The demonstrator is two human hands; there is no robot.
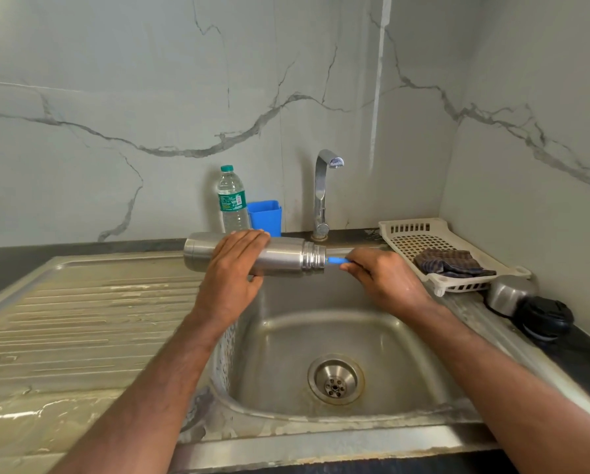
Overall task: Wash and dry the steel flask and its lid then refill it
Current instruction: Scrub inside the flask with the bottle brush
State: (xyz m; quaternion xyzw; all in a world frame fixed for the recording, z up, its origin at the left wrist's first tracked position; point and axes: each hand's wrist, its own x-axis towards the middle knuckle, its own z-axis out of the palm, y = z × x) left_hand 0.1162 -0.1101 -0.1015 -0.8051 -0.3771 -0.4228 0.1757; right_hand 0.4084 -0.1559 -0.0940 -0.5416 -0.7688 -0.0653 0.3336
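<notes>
My left hand (233, 265) grips the steel flask (286, 256) around its middle and holds it sideways over the sink basin (286, 336), mouth pointing right. My right hand (382, 275) grips a blue brush handle (337, 260) whose front end is pushed into the flask's mouth; the brush head is hidden inside. The flask's steel cup lid (507, 292) and its black stopper (544, 318) lie on the counter at the right of the sink.
A chrome tap (322, 193) stands behind the basin, no water running. A plastic water bottle (232, 200) and a blue holder (265, 216) stand at the back. A white rack (409, 234) with a checked cloth (452, 263) sits at right. The ribbed drainboard (81, 319) lies left.
</notes>
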